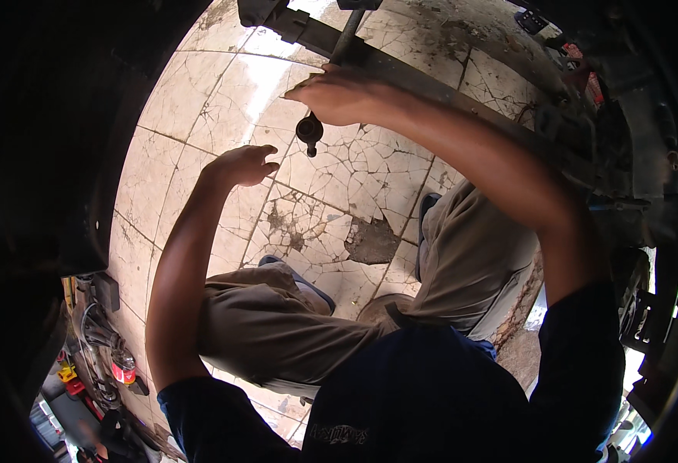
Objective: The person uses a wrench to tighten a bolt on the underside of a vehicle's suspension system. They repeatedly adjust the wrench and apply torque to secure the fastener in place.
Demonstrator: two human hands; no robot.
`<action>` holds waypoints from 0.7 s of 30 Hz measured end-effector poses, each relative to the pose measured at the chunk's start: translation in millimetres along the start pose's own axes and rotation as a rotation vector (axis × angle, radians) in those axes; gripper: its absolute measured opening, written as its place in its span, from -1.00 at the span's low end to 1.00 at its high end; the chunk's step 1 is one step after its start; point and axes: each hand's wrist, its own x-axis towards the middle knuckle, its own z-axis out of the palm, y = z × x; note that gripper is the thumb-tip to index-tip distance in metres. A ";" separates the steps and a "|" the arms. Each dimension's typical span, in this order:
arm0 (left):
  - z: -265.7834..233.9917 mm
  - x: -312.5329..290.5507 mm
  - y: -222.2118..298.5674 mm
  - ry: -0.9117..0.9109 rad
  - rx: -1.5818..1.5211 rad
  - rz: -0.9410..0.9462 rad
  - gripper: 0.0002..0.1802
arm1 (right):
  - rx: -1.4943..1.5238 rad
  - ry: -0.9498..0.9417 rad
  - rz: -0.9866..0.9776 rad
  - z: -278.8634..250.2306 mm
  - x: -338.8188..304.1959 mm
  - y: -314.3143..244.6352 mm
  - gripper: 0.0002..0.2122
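My right hand (330,99) is closed round a dark metal rod, its fingers mostly hidden from this side. Below the hand a tie rod end (309,131) sticks out, with a round dark socket and a short stub pointing down. Above the hand the rod (347,35) continues up past a long dark metal beam. To the left and a little lower, my left hand (242,166) hangs in the air with thumb and fingers apart. It holds nothing and does not touch the tie rod end.
The dark beam (408,68) crosses above my right forearm. Dark vehicle parts crowd the right side. Cracked tiles (354,170) cover the floor, with a broken patch (372,241) between my feet. Tools and a red-labelled bottle (123,367) lie at lower left.
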 end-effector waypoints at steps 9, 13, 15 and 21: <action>-1.8 -3.6 -0.9 0.015 -0.014 0.001 -0.46 | -0.014 0.055 -0.005 -2.9 -3.5 -1.8 -0.55; -1.2 -3.9 -2.2 0.018 -0.019 0.017 -0.45 | 0.005 0.058 0.014 -7.3 -4.5 -9.7 -0.55; -0.3 -3.7 -1.6 0.013 -0.017 0.017 -0.45 | 0.015 0.093 0.000 -3.1 -5.0 -6.3 -0.55; -1.1 -2.4 -2.1 0.008 -0.002 0.006 -0.44 | 0.003 0.161 -0.066 9.1 0.7 -0.6 -0.54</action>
